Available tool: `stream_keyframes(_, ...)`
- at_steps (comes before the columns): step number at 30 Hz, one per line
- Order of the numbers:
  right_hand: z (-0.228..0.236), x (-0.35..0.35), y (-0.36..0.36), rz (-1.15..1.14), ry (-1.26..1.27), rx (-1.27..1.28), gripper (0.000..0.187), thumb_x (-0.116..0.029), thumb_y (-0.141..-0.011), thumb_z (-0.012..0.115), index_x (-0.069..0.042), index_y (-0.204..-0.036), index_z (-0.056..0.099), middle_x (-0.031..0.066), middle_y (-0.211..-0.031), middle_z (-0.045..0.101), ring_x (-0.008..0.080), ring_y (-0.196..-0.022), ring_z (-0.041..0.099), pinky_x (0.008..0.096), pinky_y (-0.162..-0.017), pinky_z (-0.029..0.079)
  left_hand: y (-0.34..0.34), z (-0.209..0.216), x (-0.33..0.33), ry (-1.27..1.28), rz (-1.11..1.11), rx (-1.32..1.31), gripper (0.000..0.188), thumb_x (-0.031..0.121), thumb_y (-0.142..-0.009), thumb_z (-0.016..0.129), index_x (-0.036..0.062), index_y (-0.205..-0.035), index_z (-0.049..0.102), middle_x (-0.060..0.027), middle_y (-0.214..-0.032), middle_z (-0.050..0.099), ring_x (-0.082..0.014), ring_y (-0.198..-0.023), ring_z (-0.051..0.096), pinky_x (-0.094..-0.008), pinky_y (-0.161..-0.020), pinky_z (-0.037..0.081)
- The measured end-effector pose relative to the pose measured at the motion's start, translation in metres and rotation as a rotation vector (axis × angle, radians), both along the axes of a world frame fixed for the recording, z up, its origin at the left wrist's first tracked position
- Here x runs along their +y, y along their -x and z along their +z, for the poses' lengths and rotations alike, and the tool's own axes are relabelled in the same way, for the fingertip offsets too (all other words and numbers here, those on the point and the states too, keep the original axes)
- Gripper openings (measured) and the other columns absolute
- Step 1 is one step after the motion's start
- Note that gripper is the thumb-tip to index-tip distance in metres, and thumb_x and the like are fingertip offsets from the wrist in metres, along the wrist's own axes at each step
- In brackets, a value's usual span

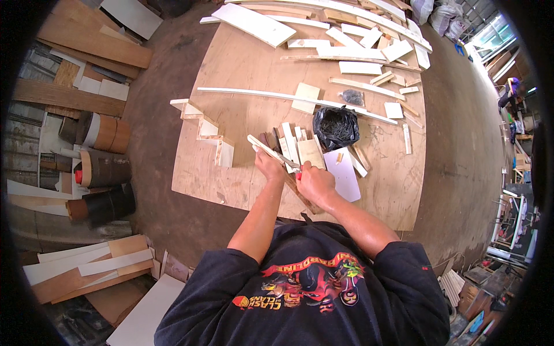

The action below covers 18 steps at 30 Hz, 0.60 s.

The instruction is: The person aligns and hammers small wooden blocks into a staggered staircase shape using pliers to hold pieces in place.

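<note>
My left hand is closed around a narrow pale wood strip, tilted over the near part of the plywood table. In my right hand is a red-handled metal tool. Its metal end meets the strip close to my left fingers; my fist hides most of it, so its exact kind is unclear. Just beyond my hands lie several short wood offcuts. A black plastic bag, open at the top, holds dark thin pieces. Beside my right hand lies a white rounded-corner board with a small wood bit on it.
A stepped wooden assembly stands at the table's left. One long white strip crosses the plywood tabletop. Many white boards and offcuts cover the far side. Rolls and planks stand on the left floor; another person is far right.
</note>
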State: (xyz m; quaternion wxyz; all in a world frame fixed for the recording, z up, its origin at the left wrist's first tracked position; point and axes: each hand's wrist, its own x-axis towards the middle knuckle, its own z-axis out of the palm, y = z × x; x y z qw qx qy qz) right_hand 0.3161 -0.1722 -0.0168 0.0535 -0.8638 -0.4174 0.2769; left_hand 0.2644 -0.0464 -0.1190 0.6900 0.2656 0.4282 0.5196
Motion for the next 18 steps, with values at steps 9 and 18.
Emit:
stream_keyframes(9,0.016,-0.005,0.004,-0.018,-0.113,-0.168,0.042,-0.037,-0.084,0.066,0.000,-0.102,0.057,0.0177,-0.092,0.067,0.0331,-0.085,0.070,0.0471,-0.069,0.057,0.004,-0.003,0.009,-0.058,-0.108,0.079,0.052,0.027,-0.107,0.031,-0.0122,-0.140,0.036,-0.0252,-0.133,0.053,-0.0310,-0.123,0.056,-0.0399,-0.106,0.044)
stream_keyframes(18,0.008,-0.004,0.002,0.008,-0.115,-0.137,0.038,-0.032,-0.087,0.063,0.001,-0.104,0.054,0.0210,-0.087,0.068,0.0368,-0.077,0.071,0.0492,-0.062,0.057,0.003,-0.009,0.006,-0.046,-0.112,0.138,0.045,0.028,-0.106,0.035,-0.0093,-0.126,0.051,-0.0128,-0.114,0.062,-0.0187,-0.098,0.059,-0.0319,-0.087,0.048)
